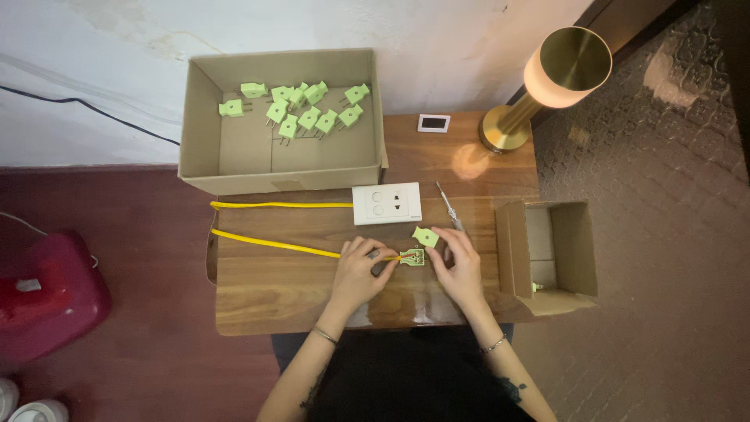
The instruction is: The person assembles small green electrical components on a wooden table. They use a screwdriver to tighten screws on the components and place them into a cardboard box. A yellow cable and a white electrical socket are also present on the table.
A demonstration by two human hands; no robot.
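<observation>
My left hand (358, 270) pinches the end of a yellow cable (273, 243) where it enters an opened light-green plug base (412, 256) lying on the wooden table (266, 297). Its fingertips touch the base's left side. From the right, my right hand (461, 262) holds the same plug base with thumb and fingers. The plug's loose green cover (426, 236) lies just above, close to my right fingertips.
A white socket block (387, 203) with a second yellow cable (273, 205) sits mid-table. A screwdriver (448, 207) lies beside it. At the back left stands a big cardboard box (205, 148) with several green plugs (308, 105). A small open box (582, 250) and a brass lamp (547, 78) are at right.
</observation>
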